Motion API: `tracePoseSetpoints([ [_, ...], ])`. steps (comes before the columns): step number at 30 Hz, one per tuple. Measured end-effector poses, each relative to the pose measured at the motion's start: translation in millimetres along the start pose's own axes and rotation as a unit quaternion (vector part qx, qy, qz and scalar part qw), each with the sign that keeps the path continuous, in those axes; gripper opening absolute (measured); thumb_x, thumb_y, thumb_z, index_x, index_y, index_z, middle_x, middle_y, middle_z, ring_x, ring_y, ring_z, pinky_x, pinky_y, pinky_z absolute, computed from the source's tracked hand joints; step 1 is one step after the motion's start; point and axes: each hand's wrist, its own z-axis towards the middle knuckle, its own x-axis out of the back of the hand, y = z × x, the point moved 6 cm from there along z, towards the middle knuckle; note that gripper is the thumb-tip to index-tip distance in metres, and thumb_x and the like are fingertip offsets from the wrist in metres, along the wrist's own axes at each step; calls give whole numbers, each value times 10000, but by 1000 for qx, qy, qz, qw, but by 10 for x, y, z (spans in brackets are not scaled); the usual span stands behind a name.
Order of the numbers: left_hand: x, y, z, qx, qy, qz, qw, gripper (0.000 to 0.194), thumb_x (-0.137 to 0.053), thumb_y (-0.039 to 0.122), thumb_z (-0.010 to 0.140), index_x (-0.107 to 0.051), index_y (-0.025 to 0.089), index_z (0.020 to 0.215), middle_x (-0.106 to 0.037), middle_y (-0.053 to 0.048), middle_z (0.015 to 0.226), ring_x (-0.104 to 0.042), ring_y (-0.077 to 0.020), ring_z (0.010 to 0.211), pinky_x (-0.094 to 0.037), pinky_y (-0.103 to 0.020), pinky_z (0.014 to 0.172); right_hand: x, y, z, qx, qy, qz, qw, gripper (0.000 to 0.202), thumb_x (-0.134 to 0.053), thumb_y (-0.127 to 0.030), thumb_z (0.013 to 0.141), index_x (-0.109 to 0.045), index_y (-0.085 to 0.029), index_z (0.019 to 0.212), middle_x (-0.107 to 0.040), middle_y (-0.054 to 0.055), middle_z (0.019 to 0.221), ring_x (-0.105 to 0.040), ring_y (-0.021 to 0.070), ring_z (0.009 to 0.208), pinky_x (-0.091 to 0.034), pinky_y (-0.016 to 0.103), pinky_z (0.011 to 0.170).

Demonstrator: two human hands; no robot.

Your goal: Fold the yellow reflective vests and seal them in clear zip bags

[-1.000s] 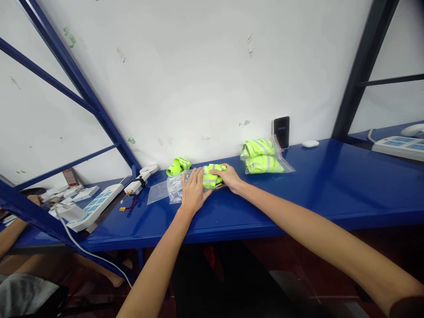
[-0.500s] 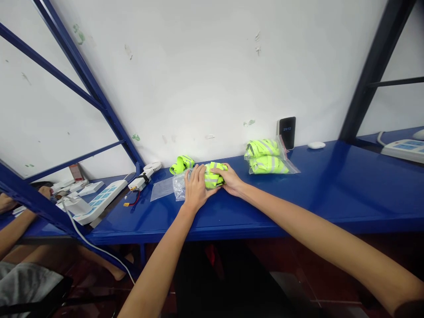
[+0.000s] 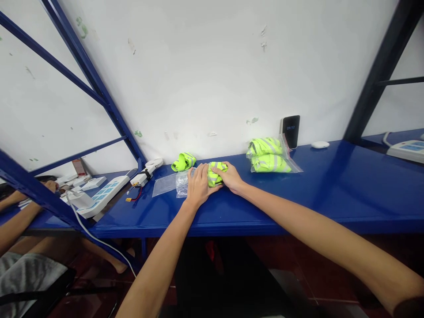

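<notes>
Between my hands lies a rolled neon-yellow reflective strap (image 3: 215, 173) with grey bands, resting on the blue table. My right hand (image 3: 232, 177) grips its right end, thumb on top. My left hand (image 3: 198, 183) is closed over its left side, where a clear plastic bag (image 3: 182, 183) comes out from under the fingers. How far the strap sits inside the bag is hidden. Another clear bag (image 3: 164, 184) lies flat to the left. Behind my left hand is a loose yellow reflective strap (image 3: 183, 162).
To the right, filled bags of yellow straps (image 3: 270, 155) are stacked before an upright phone (image 3: 290, 131). A white oval object (image 3: 319, 144) lies beyond. At left are a small white fan (image 3: 154, 163), a wired connector (image 3: 134, 198), a power strip (image 3: 106, 194), a blue frame post (image 3: 99, 88) and another person's hand (image 3: 49, 186).
My hands stay on the rolled strap with almost the same grip. The whole view has shifted slightly, so things appear a little farther right.
</notes>
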Motion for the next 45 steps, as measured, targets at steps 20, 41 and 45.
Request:
tracePoseSetpoints([
  [20,-45,-77,5,45,-39,-59,996,666,-632,463,790,-411,153,1336,-563,-175,1320,-492,-305,1270,-249,-492,1106,-108,-99,-104,59,-155,-67,984,498,-752,-315,632,-411,-234,986,-557,-39,872,-549,162,841,-454,292,752],
  [41,-34,-55,7,28,-23,-57,998,748,-655,545,757,-417,147,1344,-573,-169,1292,-511,-303,1224,-328,-439,1039,-113,-58,-79,8,-77,3,997,258,-617,-441,760,-497,-215,723,-518,-49,695,-499,135,694,-415,229,642],
  [45,-36,-62,-5,27,-20,-54,998,735,-653,559,753,-440,160,1332,-574,-167,1288,-511,-309,1224,-340,-438,1032,-83,-13,-69,9,-77,4,997,201,-646,-309,691,-546,-235,849,-573,-53,738,-537,146,707,-438,235,630],
])
